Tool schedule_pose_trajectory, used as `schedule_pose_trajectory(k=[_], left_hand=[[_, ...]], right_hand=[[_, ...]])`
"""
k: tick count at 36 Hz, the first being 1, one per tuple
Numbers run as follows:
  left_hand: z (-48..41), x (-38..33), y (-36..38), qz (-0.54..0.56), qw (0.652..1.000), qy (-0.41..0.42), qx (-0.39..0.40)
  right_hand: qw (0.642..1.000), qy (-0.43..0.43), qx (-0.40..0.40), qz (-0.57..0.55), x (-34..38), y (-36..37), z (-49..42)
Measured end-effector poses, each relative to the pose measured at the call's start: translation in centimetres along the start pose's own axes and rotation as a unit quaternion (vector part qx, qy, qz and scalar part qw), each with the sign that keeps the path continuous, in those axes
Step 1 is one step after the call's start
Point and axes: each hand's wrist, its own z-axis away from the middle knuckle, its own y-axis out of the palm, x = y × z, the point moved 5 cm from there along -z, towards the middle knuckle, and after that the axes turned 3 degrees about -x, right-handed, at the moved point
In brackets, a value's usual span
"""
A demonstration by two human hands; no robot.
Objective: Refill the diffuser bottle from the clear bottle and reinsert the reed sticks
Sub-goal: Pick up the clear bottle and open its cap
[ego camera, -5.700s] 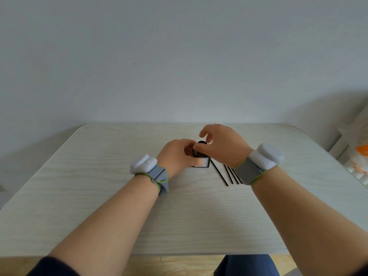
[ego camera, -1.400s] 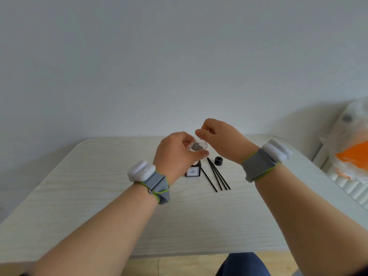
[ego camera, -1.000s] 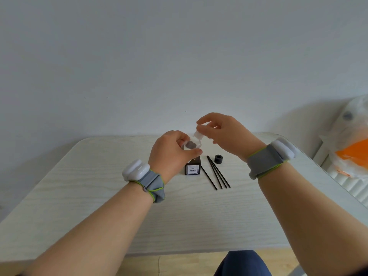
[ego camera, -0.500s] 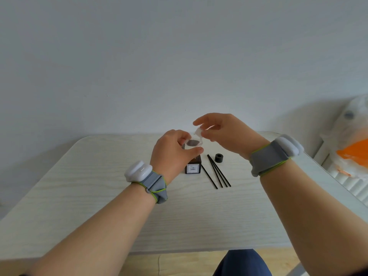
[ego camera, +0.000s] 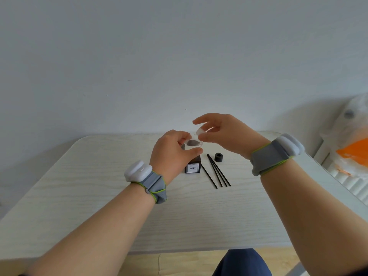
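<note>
My left hand (ego camera: 171, 154) holds a small clear bottle (ego camera: 192, 143) in the air, tipped so its dark oval face shows. Just right of it, my right hand (ego camera: 221, 132) pinches the bottle's clear cap (ego camera: 200, 132) between thumb and fingers, close to the bottle's neck. Below the hands the dark square diffuser bottle (ego camera: 193, 166) with a white label stands on the table, partly hidden by my left hand. Three black reed sticks (ego camera: 217, 172) lie flat to its right.
A small black ring-shaped collar (ego camera: 218, 157) sits on the pale wood table (ego camera: 99, 196) just beyond the sticks. A white bag with an orange patch (ego camera: 352, 152) rests on a radiator at the right. A plain wall stands behind the table.
Both hands rose from the diffuser bottle, and the black collar now lies on the table. My right hand has drawn the clear cap slightly up and away from the clear bottle.
</note>
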Motion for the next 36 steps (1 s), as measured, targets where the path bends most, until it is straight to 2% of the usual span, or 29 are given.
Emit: schedule_pose_trajectory(k=[6,24,30,36], left_hand=[[0.0,-0.3,0.2,-0.005,1.000,0.010,0.004],[0.1,0.1,0.1,0.012,1.000,-0.008,0.010],[0.1,0.7,0.2,0.031,0.999,-0.030,0.011],[0.0,1.2,-0.5,0.050,0.997,-0.051,-0.023]], right_hand=[[0.997,0.036,-0.061,0.006,-0.6,-0.4,-0.3],[0.997,0.042,-0.058,-0.022,-0.7,-0.4,-0.2],[0.989,0.050,-0.126,-0.057,-1.4,-1.3,-0.5],[0.986,0.071,-0.147,0.020,-4.4,-1.1,-0.4]])
